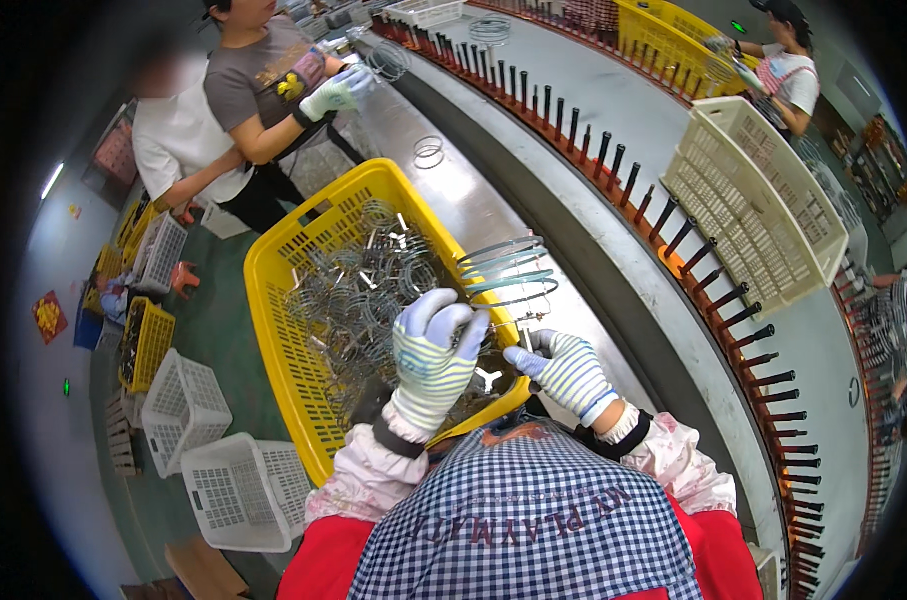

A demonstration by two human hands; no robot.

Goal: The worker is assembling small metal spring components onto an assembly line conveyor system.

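My left hand (435, 352), in a striped knit glove, is over the near right part of a yellow basket (258, 330). Its fingers are curled, pinching the thin lower end of a wire coil (508, 272). The coil's several loose rings rise above my hands by the basket's right rim. My right hand (570, 378), gloved alike, is closed beside it, thumb and forefinger on a small pale fitting (526, 340) at the coil's lower end. Many tangled wire coils (363, 290) with white end pieces fill the basket.
A metal worktop (453, 190) carries some loose rings (428, 152). Beyond it, a conveyor has a row of black upright pegs (628, 185) and a cream crate (753, 200). White crates (243, 490) stand on the floor at left. Two people are at far left, another person at far right.
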